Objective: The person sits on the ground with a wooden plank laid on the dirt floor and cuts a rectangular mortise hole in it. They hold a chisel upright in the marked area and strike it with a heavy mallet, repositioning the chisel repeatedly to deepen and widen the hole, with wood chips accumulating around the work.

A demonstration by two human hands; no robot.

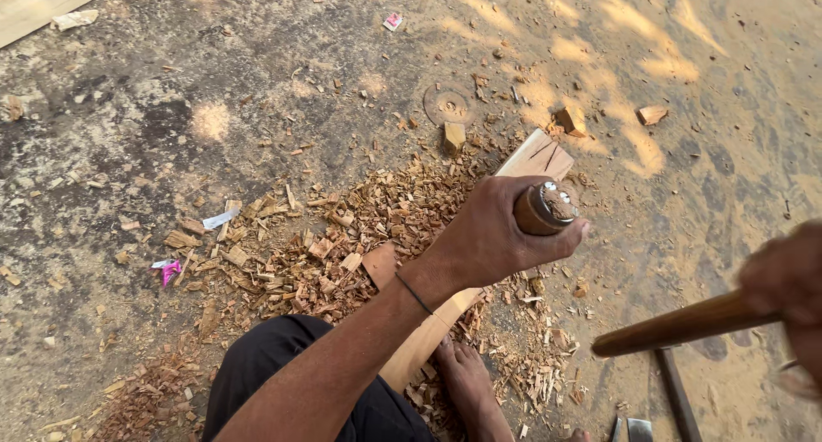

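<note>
The left hand (501,232) is wrapped around the brown chisel handle (545,207), held upright over the pale plank (538,157), whose long axis runs from the bare foot (467,378) up and away. The right hand (788,279), lower right and blurred, grips a wooden mallet handle (681,325) pointing toward the chisel. A pink wrapper (170,271) lies left among the chips, a small red-and-white one (392,20) farther off.

A: What sort of place is this?
B: An open-air woodworking spot on bare, sunlit ground (171,91).
A: What shows it?
B: Wood chips (342,228) heaped around a plank (535,158), offcut blocks (454,136) and a worn disc (447,105) in the dirt, tools (676,395) lying beside.
</note>
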